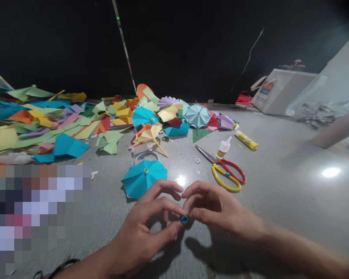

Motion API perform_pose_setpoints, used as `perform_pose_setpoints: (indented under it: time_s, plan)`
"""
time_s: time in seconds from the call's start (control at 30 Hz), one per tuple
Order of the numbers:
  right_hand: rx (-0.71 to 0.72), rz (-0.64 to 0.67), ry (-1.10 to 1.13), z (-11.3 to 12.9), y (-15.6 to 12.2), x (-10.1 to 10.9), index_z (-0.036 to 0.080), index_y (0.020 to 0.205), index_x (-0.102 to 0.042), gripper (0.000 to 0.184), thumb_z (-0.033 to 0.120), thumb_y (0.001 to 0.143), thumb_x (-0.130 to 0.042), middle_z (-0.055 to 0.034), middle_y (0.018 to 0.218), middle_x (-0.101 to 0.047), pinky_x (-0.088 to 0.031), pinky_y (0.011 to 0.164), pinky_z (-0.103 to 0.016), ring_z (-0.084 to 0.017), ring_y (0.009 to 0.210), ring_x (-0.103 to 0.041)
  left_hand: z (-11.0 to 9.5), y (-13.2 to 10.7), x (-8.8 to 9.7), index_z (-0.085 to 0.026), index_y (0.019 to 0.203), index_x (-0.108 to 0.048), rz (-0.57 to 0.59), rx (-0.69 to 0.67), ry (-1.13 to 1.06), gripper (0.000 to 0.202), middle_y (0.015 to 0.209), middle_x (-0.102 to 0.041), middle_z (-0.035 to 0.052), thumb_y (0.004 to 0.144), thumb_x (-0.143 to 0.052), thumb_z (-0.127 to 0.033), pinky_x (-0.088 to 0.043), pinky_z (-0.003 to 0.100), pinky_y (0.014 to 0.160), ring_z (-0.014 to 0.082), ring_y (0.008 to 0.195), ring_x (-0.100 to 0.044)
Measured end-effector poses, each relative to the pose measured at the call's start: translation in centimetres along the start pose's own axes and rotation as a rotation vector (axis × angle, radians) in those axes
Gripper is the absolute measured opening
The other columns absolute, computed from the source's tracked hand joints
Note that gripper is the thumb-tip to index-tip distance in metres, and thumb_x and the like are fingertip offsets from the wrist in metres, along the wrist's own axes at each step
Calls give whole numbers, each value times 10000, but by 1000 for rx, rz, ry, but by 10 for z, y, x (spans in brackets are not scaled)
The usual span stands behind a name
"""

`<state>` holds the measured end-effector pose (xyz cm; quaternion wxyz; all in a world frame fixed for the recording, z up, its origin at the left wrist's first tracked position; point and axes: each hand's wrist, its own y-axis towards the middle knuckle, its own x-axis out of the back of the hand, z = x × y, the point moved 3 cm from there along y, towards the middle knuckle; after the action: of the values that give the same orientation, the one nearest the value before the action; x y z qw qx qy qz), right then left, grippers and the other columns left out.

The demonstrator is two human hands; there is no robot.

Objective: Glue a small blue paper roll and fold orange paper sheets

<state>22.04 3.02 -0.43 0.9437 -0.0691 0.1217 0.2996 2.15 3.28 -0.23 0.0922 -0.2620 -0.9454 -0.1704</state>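
Presently, head view, your left hand (139, 228) curled, fingertips pinching a small blue ring (184, 219), your right hand (218, 205) half-curled against it, grip unclear, a teal paper umbrella (144, 178) just beyond, red-and-yellow scissors (228, 175) nearby, on a grey tabletop (279, 201)

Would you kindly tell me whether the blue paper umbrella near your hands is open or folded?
Open: the blue paper umbrella lies spread on the table, its canopy fanned wide around a small green centre.

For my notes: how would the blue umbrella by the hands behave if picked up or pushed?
The blue paper umbrella looks very light, being folded paper. Its creased canopy would likely crush under a firm grip. Resting on its rim, it may slide easily.
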Motion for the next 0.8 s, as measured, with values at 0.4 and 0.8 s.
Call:
perform_pose_setpoints:
  time_s: [0.4,0.8]
  plan:
    - [81,-63,-261,-3,1,1,168,1123,-612,332,258,871,-809,-31,938,-689,-547,817,-300,-138,857,-661,0,0,0,-296,998,-738,-18,-23,-18,227,1181,-577,25,903,-697,-94,-542,208,719,156,984,-614]
    - [127,-132,-515,4,0,-2,180,1051,-718,162,125,898,-716,-21,898,-726,-555,843,-297,-147,858,-680,0,-3,-3,-227,963,-632,-15,30,-42,99,910,-607,10,920,-629,-138,-509,222,669,131,764,-596]
